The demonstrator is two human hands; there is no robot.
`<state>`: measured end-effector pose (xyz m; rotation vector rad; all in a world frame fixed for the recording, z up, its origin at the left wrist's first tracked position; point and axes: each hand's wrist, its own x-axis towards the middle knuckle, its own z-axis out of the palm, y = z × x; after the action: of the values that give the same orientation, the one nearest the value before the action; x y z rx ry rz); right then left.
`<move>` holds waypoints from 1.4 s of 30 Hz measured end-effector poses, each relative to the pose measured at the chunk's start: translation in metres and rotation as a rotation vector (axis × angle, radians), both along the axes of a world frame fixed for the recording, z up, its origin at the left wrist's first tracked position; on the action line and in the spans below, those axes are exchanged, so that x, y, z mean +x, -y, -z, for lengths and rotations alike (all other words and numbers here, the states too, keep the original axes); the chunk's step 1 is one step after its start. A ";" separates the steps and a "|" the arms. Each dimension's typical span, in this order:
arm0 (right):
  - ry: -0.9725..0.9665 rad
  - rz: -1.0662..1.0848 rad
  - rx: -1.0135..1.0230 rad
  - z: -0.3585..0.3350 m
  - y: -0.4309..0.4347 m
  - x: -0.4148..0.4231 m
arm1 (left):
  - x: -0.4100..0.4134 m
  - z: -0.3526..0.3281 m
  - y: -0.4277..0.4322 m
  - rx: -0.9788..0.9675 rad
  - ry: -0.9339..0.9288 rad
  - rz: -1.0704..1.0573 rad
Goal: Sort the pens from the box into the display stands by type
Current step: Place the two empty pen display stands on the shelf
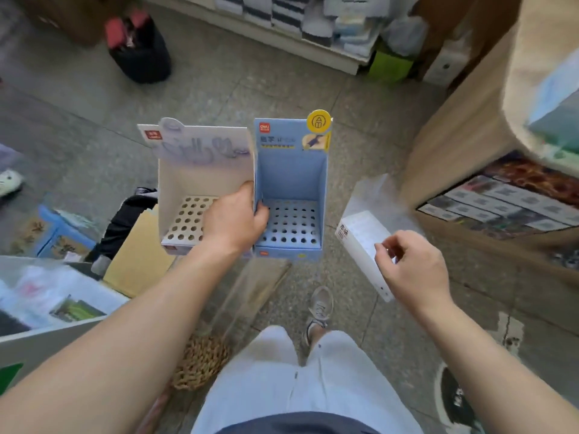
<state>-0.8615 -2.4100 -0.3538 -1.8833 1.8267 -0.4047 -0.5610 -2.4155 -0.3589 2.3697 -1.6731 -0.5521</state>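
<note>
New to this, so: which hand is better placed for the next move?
Probably right: the right hand grips only the slim white cardboard box, while the left hand pinches the white cardboard stand and blue cardboard stand together.

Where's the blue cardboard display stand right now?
Head view, centre: the left hand holds the blue cardboard display stand up beside the white cardboard display stand on its left.

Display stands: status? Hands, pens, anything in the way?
Left hand grips white stand and blue stand together at adjoining walls. Right hand pinches white box. Visible stand holes empty, no pens seen. Nothing blocking the stands.
</note>
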 end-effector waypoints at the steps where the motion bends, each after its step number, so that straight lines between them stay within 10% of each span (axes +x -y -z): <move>1: -0.009 -0.024 0.000 -0.001 0.030 0.005 | 0.006 0.000 0.022 -0.008 -0.001 -0.032; 22: -0.095 -0.443 -0.002 -0.015 0.534 0.294 | 0.267 -0.001 0.418 0.035 -0.048 -0.447; 42: -0.034 -0.652 0.018 0.007 0.893 0.769 | 0.688 0.002 0.712 0.042 -0.013 -0.708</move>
<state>-0.0929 -3.3030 -0.3604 -2.3335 1.1251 -0.1222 0.1273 -3.1273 -0.3610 2.7316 -0.7149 -0.4587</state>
